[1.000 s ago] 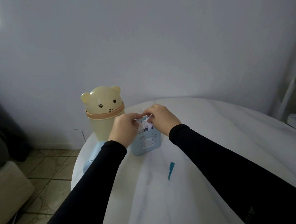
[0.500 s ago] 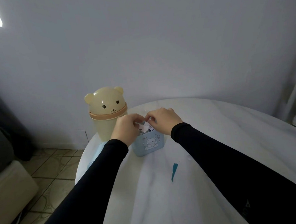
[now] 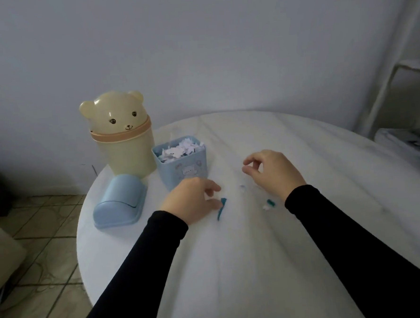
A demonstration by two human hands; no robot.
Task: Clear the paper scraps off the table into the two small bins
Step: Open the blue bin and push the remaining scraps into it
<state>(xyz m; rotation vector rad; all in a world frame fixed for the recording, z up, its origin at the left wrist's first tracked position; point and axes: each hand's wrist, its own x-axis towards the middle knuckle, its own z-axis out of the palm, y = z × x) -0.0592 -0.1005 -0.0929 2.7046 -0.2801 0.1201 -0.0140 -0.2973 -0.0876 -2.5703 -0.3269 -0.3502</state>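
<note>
A small blue bin (image 3: 183, 169) stands on the white round table (image 3: 259, 266), heaped with white paper scraps (image 3: 178, 148). Left of it is a cream bear-shaped bin (image 3: 124, 139), lid on. A teal paper strip (image 3: 221, 208) lies on the table; my left hand (image 3: 194, 201) rests beside it, fingertips touching its upper end. My right hand (image 3: 271, 172) hovers to the right, thumb and forefinger apart, holding nothing. A tiny pale scrap (image 3: 242, 187) lies between the hands. A teal-and-white scrap (image 3: 268, 204) sits by my right wrist.
The blue bin's lid (image 3: 119, 202) lies on the table in front of the bear bin, near the left edge. A tiled floor (image 3: 37, 243) is below on the left. A white shelf frame (image 3: 393, 81) stands at the right.
Both hands have left the top of the blue bin and come down toward me to the table. The left hand now sits by the teal strip. The view has tilted down.
</note>
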